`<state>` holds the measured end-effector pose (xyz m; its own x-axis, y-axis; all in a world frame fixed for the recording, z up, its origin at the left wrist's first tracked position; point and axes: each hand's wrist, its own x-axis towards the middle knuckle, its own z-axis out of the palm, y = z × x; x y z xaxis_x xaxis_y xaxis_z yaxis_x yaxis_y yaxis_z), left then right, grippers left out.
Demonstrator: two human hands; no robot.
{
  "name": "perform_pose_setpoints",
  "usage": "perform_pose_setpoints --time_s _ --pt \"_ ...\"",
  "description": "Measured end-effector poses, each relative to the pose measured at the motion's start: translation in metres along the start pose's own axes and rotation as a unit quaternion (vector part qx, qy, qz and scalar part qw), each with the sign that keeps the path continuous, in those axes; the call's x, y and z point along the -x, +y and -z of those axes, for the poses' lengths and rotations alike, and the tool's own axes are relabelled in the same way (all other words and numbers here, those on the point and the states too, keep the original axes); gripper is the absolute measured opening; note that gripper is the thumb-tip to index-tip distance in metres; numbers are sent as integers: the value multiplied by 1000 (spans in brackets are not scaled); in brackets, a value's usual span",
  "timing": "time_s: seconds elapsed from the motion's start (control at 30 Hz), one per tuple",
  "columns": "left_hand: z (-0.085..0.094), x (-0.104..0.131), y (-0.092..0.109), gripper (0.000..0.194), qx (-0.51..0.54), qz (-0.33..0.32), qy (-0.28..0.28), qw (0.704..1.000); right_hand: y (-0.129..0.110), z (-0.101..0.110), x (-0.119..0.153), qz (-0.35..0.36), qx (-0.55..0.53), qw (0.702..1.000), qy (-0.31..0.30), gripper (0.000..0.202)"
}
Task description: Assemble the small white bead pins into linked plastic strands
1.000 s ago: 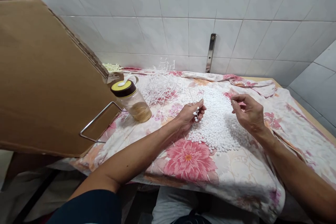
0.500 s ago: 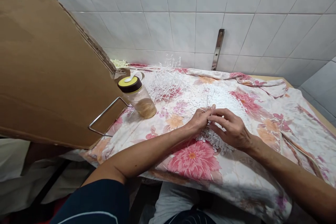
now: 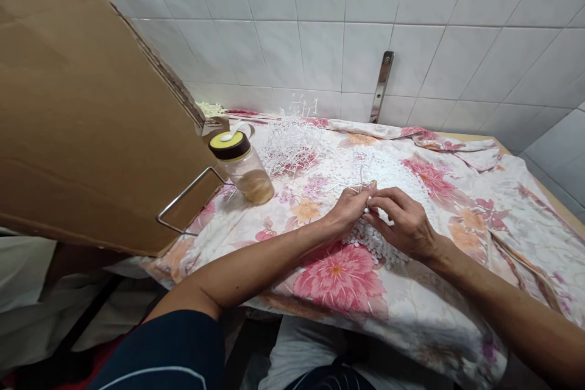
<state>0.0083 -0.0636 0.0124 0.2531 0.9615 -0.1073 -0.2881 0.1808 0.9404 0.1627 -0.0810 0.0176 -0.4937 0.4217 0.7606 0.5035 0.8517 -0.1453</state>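
Note:
Thin white stems (image 3: 362, 166) stick up out of my left hand (image 3: 350, 210), whose fingers are closed around them. Touching its fingertips from the right is my right hand (image 3: 404, 219), its thumb and fingers pinched at a small white bead (image 3: 367, 210). Both hands are over a spread of small white beads (image 3: 390, 173), which also shows below them. Behind and to the left lies a tangled heap of white branching stems (image 3: 295, 143).
A jar (image 3: 242, 167) with a yellow and black lid holds amber liquid at the left. Beside it stand a large cardboard sheet (image 3: 91, 109) and a bent metal wire frame (image 3: 180, 201). Floral cloth (image 3: 338, 280) covers the table; a metal bracket (image 3: 381, 86) is on the tiled wall.
The fingers of my right hand have drawn closer together at the left fingertips, and a white bead shows between the hands. The view has shifted slightly.

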Motion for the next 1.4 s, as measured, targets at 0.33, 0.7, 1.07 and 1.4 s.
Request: perform_pose_setpoints --time_s 0.33,0.7,1.07,1.4 --pt "11 -6 14 52 61 19 -23 998 -1 8 -4 -140 -37 988 50 6" --pt "13 -4 21 38 47 47 -69 995 9 9 -2 -276 -76 954 86 12" --pt "14 -3 24 30 -78 -96 -40 991 9 7 -2 -266 -82 957 77 10" --pt "14 -1 24 43 -68 -45 -61 995 8 10 -4 -270 -70 957 76 13"
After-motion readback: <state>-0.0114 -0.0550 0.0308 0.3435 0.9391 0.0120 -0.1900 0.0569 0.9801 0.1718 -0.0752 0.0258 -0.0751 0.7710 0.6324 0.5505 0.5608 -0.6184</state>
